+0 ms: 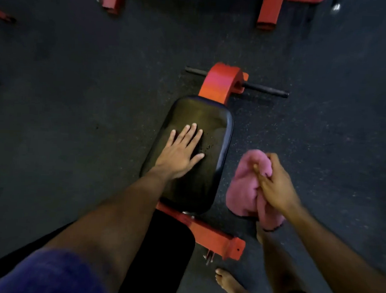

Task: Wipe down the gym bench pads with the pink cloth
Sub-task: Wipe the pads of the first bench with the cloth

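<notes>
The soft pink terry cloth [248, 184] hangs bunched in the right hand [274, 189], whose fingers curl round its gathered middle, off the right edge of the bench and above the dark speckled rubber floor [79, 97]. It looks light and limp, so it should fold to any shape; a wad held in the palm, with a loose face turned down, would likely spread best over the pad. The left hand [183, 150] lies flat with its fingers straight and spread on the black glossy vinyl seat pad [210, 125], pressing rather than gripping. The 2 hands are well apart. That pad appears firm under a smooth skin, probably slick where a few small specks, perhaps droplets, sit just beside the left fingertips [194, 125].

A 2nd black pad [172, 245] nearer the body is mostly covered by the left forearm, and its extent cannot be judged. The red steel bench frame [219, 81] shows only at both ends. The cloth's lower folds hide behind the right wrist, and the right hand is blurred, so its exact finger placement is unclear. Red frames at the top are cut off.
</notes>
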### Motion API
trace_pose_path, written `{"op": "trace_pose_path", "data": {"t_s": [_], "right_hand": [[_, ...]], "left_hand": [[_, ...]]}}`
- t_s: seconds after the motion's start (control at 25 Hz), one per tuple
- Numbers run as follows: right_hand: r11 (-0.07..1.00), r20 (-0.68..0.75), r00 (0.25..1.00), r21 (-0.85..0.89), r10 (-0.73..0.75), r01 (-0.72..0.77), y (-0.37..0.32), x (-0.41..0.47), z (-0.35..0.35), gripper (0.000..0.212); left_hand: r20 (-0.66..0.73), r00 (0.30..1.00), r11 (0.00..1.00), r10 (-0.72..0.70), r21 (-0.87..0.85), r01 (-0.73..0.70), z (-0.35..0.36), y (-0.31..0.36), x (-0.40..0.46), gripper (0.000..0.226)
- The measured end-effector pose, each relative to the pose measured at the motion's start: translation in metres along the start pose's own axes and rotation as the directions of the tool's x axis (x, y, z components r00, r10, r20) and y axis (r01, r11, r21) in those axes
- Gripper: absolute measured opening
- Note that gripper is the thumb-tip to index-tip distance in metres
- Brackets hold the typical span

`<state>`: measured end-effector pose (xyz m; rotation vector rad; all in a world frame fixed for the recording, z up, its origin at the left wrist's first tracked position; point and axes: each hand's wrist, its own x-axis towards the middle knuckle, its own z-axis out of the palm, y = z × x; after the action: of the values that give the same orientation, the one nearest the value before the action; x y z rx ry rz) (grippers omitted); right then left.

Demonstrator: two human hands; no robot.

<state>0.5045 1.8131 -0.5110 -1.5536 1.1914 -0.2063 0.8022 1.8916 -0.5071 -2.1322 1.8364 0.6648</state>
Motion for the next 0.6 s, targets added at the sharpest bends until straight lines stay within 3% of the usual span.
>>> {"op": "trace_pose_path", "data": {"t_s": [0.16,0.32,0.48,0.6], "right_hand": [[0.967,-0.259,0.948,0.125,-0.184,0.222,0.007,0.099,0.067,0.032],[0.963,-0.415,0.909,0.222,-0.046,0.15,-0.009,0.108,0.116,0.048],[0.954,-0.311,0.949,0.294,0.042,0.054,0.018,0.019,0.155,0.049],[0.97,-0.27,0.962,0.244,0.049,0.019,0.023,-0.049,0.188,0.045]], "left_hand": [[-0.347,0.937,0.998,0.049,0.061,-0.03,0.077,-0.013,0.025,0.078],[-0.371,0.927,0.997,0.064,0.059,-0.045,0.074,-0.015,0.022,0.078],[-0.367,0.928,0.997,0.063,0.074,-0.038,0.076,-0.014,0.022,0.079],[-0.362,0.93,0.996,0.065,0.081,-0.038,0.076,-0.016,0.022,0.079]]}}
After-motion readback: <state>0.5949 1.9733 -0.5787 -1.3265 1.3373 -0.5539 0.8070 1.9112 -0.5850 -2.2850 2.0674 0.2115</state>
